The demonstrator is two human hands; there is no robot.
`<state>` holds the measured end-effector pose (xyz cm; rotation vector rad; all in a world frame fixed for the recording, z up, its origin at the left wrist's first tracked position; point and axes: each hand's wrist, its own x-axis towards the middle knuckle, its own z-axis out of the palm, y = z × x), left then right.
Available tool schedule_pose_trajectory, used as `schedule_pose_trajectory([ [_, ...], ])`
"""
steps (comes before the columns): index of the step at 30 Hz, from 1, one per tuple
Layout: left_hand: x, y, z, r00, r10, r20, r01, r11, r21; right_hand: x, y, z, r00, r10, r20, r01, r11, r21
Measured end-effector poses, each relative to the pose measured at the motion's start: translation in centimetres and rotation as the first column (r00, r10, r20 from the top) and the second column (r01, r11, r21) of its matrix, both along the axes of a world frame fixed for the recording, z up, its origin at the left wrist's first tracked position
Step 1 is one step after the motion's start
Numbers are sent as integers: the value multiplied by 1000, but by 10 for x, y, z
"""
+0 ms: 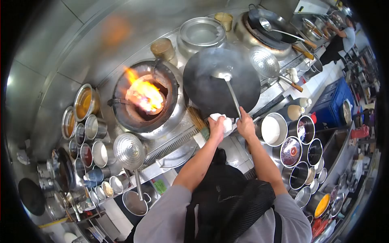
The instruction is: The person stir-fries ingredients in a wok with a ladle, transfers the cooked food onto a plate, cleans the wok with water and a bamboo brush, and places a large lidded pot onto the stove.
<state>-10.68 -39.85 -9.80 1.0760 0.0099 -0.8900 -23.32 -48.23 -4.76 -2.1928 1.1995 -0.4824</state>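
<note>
A large dark wok (202,85) stands in front of me, with haze rising over it. My left hand (216,127) is closed on a white cloth (224,121) at the wok's near edge; whether a wok handle lies under the cloth is hidden. In my right hand (245,123) is the long handle of a metal ladle (232,95), gripped near its end. The ladle's bowl rests inside the wok, where something shiny shows. To the left of the wok, flames (146,97) burn in an uncovered stove ring (172,106).
A perforated strainer (129,150) lies near the left stove edge, and another strainer (264,61) lies right of the wok. Metal pots (274,128) of sauces and seasonings stand on both sides. A second wok (279,36) sits at the back right. A person (342,39) stands far right.
</note>
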Motion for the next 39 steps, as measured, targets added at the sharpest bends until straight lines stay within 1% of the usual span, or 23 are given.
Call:
schedule_pose_trajectory([
  [1,-4,-2,-5,998,54,-8,-54,999,2,-1,0,-6,1000,22,16,-22,999,-40],
  [5,-10,2,-33,997,6,-75,-8,1000,-26,-3,13,2,999,-16,-34,17,999,27],
  [7,-10,-1,-19,980,-119,-158,114,993,-43,-6,13,0,998,-22,-67,21,1000,-17],
  [8,-12,-13,-35,984,-152,-93,163,978,129,-8,9,-4,997,-16,-69,12,998,-55],
  [9,-7,-18,-26,979,-179,-100,193,968,163,-12,5,-8,997,-17,-74,10,996,-89],
  [10,6,-23,-44,914,-358,-193,365,931,1,-16,2,-5,994,-14,-112,7,998,-62],
  [11,13,-24,-41,900,-401,-171,427,890,158,-16,-4,0,989,-13,-147,8,999,-36],
  [13,24,-11,-4,909,-381,-168,409,893,187,-19,-15,-11,989,58,-137,-65,997,-48],
  [14,29,-3,-25,939,-334,-80,344,906,249,-19,-20,-11,981,65,-183,-70,997,-24],
  [15,37,20,-14,915,-402,41,370,874,315,-19,-20,-12,972,77,-223,-77,997,6],
  [17,29,70,63,923,-381,52,363,907,212,-18,-15,-10,969,54,-243,-44,998,47],
  [19,29,116,77,858,-510,64,500,856,131,-17,-2,18,938,58,-342,-56,998,17],
  [21,25,158,85,799,-599,61,588,798,130,-29,22,40,999,28,-47,-40,955,-294],
  [23,19,193,82,733,-680,18,668,724,173,-48,60,92,990,23,141,8,976,-217],
  [25,7,218,61,719,-691,-74,689,696,202,-88,94,107,963,111,246,-73,985,-158],
  [27,-6,234,26,668,-734,-121,735,625,264,-137,138,118,944,19,330,-123,947,297],
  [29,-26,237,-17,641,-744,-189,757,571,318,-196,179,75,958,-114,262,-101,724,683],
  [31,-52,220,-42,571,-790,-222,812,503,296,-263,222,-2,986,-135,97,-7,551,834],
  [33,-78,198,-88,500,-857,-128,828,429,361,-322,269,-94,945,-324,-37,155,346,925],
  [35,-111,159,-123,521,-852,-58,812,473,341,-364,274,-136,742,-654,-152,222,26,975],
  [36,-125,138,-137,527,-849,-39,807,485,337,-384,270,-163,747,-651,-135,216,45,975],
  [38,-152,85,-172,572,-816,80,721,548,424,-427,241,-227,360,-925,-125,413,38,910],
  [39,-163,55,-195,579,-810,94,717,560,414,-454,217,-267,367,-924,-110,413,56,909],
])
